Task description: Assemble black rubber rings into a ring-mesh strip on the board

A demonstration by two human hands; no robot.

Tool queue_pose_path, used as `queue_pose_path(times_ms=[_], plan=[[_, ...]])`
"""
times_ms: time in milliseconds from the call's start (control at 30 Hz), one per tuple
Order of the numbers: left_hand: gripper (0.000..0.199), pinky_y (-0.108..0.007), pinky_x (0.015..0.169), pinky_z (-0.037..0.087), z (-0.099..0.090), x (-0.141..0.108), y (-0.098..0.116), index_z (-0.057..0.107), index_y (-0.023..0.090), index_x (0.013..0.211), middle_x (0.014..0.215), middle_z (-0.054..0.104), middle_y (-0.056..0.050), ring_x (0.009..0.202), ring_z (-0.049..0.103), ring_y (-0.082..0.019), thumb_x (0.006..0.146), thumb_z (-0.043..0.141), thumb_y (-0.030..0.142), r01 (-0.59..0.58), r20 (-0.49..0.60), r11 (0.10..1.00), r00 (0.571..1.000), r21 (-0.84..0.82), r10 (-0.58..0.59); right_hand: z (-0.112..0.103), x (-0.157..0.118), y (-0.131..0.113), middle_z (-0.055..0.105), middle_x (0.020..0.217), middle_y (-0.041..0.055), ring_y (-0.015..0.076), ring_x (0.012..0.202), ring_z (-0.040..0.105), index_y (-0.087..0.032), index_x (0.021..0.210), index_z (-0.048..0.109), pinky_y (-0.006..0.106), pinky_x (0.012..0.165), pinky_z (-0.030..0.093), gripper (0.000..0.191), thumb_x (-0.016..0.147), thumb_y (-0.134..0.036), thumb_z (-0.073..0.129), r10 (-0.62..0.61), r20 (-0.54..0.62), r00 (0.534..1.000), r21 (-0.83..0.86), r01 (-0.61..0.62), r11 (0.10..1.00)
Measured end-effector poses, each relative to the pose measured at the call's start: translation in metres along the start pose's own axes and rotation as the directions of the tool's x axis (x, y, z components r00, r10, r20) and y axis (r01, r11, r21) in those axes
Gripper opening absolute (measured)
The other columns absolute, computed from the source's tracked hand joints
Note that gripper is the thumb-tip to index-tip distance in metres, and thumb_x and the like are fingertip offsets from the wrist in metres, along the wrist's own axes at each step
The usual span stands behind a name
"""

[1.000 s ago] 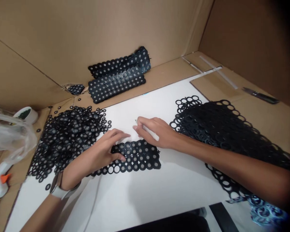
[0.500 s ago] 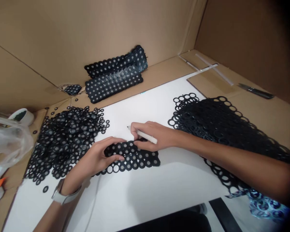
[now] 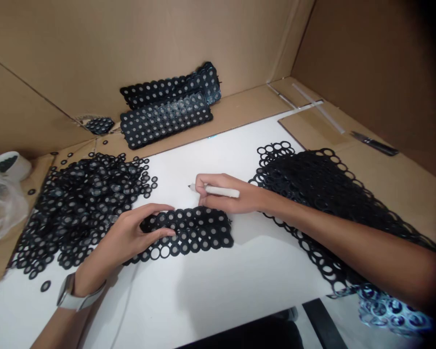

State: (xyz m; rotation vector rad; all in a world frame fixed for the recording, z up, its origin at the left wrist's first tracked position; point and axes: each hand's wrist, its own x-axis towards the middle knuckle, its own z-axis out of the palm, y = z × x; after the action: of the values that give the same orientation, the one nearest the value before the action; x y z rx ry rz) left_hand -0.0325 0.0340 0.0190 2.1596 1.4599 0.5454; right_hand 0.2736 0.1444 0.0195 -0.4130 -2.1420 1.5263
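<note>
A folded strip of joined black rings (image 3: 203, 238), many filled with grey discs, lies on the white board. My left hand (image 3: 131, 232) grips its left part, thumb on the near side and fingers along the far edge. Some rings near the thumb are unfilled. In my right hand (image 3: 228, 194) is a slim white pen-shaped tool (image 3: 221, 191), its dark tip pointing left above the board. The right thumb and fingertips are at the strip's far edge; whether they touch it is unclear. Beside my left hand spreads a heap of loose black ringed discs (image 3: 90, 203).
On the right lies a stack of black ring mesh (image 3: 319, 184). Filled strips (image 3: 167, 118) lean at the back cardboard wall. A dark-handled tool (image 3: 374, 143) lies at the far right, a white cup (image 3: 16, 167) and plastic bag (image 3: 3, 208) at the left.
The view has shifted slightly. My right hand with the white tool has moved a little away from the strip's far edge. My left hand keeps its hold.
</note>
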Motion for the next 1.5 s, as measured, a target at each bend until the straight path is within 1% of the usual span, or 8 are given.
queue_pose_path(times_ms=[167,467,667,767,900,1100,1267,1500], plan=[[0.043,-0.027,0.08,0.063,0.004,0.0,-0.004,0.075,0.025,0.129,0.123,0.083,-0.005,0.103,0.081,-0.024,0.094,0.085,0.049,-0.028,0.003,1.0,1.0,-0.006,0.028,-0.002,0.0,0.0,0.072,0.095,0.0007,0.0202,0.098,0.067,-0.023,0.091,0.052,0.039,0.101,0.047,0.017,0.107,-0.028,0.055,0.1,-0.003,0.995,0.118,-0.099,0.988],[0.04,-0.032,0.094,0.062,0.01,-0.001,-0.01,0.075,0.029,0.126,0.119,0.083,-0.002,0.103,0.08,-0.024,0.093,0.087,0.047,-0.041,-0.027,0.999,0.999,-0.036,0.04,-0.005,0.002,0.002,0.074,0.095,0.0015,0.0211,0.099,0.073,-0.022,0.091,0.055,0.035,0.092,0.049,0.022,0.109,-0.034,0.054,0.156,0.004,0.988,0.204,-0.153,0.967],[0.038,-0.032,0.092,0.063,0.01,-0.001,-0.009,0.075,0.033,0.126,0.117,0.083,0.0,0.1,0.081,-0.023,0.093,0.087,0.046,-0.025,-0.043,0.998,0.999,-0.05,0.023,-0.006,0.002,0.008,0.073,0.097,0.0019,0.0226,0.102,0.075,-0.022,0.092,0.052,0.035,0.09,0.049,0.016,0.107,-0.027,0.057,0.165,0.03,0.986,0.231,-0.167,0.958],[0.035,-0.031,0.089,0.063,0.01,0.0,-0.009,0.075,0.031,0.125,0.117,0.084,-0.001,0.101,0.08,-0.023,0.094,0.086,0.044,-0.022,-0.035,0.998,0.999,-0.061,0.02,-0.005,0.001,0.01,0.072,0.097,0.0019,0.0225,0.103,0.075,-0.022,0.093,0.052,0.035,0.09,0.049,0.018,0.109,-0.029,0.057,0.154,0.034,0.988,0.235,-0.157,0.959],[0.023,-0.023,0.065,0.06,0.009,0.0,-0.009,0.078,0.028,0.12,0.116,0.084,-0.002,0.099,0.08,-0.023,0.102,0.075,0.042,0.046,-0.018,0.996,0.999,-0.076,-0.047,-0.005,0.001,0.01,0.069,0.096,0.002,0.0222,0.102,0.07,-0.022,0.092,0.052,0.034,0.087,0.048,0.021,0.109,-0.033,0.059,0.144,0.024,0.989,0.195,-0.146,0.97],[0.018,-0.028,0.087,0.061,0.011,-0.002,-0.008,0.08,0.028,0.116,0.115,0.084,-0.001,0.102,0.08,-0.022,0.105,0.071,0.04,0.069,-0.071,0.996,0.995,-0.048,-0.072,-0.004,0.001,0.005,0.064,0.092,0.0014,0.0216,0.097,0.063,-0.023,0.09,0.052,0.034,0.085,0.048,0.023,0.108,-0.036,0.06,0.144,0.003,0.99,0.144,-0.143,0.979],[0.019,-0.028,0.083,0.062,0.012,-0.003,-0.009,0.081,0.028,0.115,0.114,0.085,-0.001,0.101,0.08,-0.023,0.105,0.071,0.04,0.068,-0.086,0.997,0.994,-0.041,-0.072,-0.005,0.0,0.007,0.066,0.094,0.0023,0.0212,0.096,0.063,-0.023,0.091,0.052,0.034,0.085,0.048,0.023,0.109,-0.037,0.059,0.138,0.007,0.99,0.146,-0.137,0.98],[0.028,-0.026,0.076,0.06,0.01,0.006,0.006,0.083,0.029,0.113,0.113,0.085,0.001,0.102,0.08,-0.024,0.106,0.068,0.051,0.182,-0.051,0.982,0.981,-0.058,-0.185,0.001,0.0,0.005,0.065,0.093,0.0006,0.0187,0.088,0.06,-0.023,0.093,0.05,0.033,0.085,0.045,0.023,0.109,-0.036,0.059,0.081,-0.057,0.995,0.087,-0.075,0.993]])
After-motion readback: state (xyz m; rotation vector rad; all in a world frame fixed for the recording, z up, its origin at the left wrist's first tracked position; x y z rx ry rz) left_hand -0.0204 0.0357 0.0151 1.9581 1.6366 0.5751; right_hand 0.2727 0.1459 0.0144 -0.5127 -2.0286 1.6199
